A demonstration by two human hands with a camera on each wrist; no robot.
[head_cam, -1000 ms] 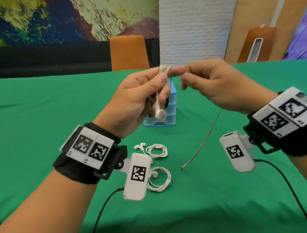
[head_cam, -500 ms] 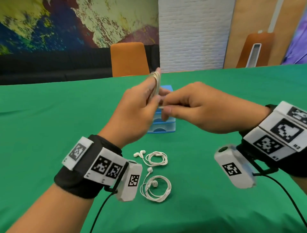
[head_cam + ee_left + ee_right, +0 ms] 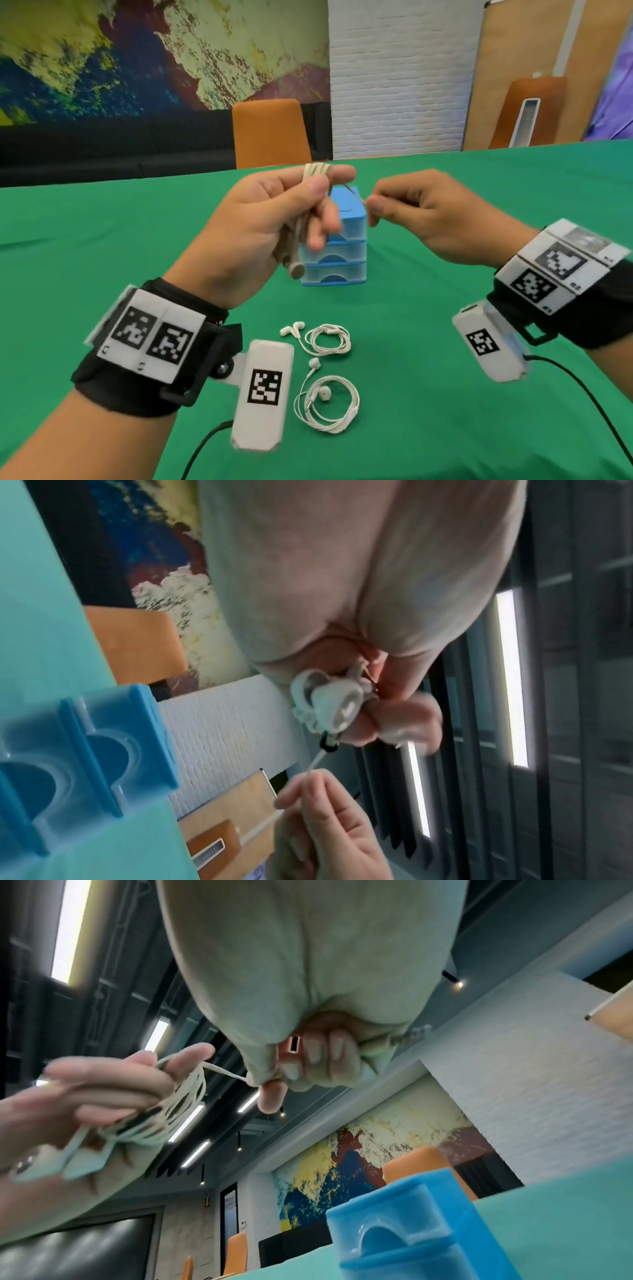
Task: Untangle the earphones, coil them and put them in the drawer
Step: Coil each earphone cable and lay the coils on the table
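Note:
My left hand (image 3: 274, 219) holds white earphones (image 3: 317, 171) whose cable is wound in several loops round its fingers (image 3: 192, 1096); the earbuds (image 3: 329, 702) hang below the palm. My right hand (image 3: 404, 209) pinches the cable's short free end (image 3: 224, 1072) just right of the left hand, and the plug (image 3: 407, 1037) sticks out past its curled fingers. Both hands hover above the table in front of the blue stack of small drawers (image 3: 337, 253), whose drawers are closed.
Two other white earphones lie coiled on the green tablecloth (image 3: 445, 411) near me, one (image 3: 325, 341) behind the other (image 3: 327, 404). An orange chair (image 3: 270, 133) stands beyond the table's far edge. Black cables run from both wrist cameras.
The long tail of cable that hung to the table a second ago is now wound onto my left hand. My right hand circled down under the left and back up to its right.

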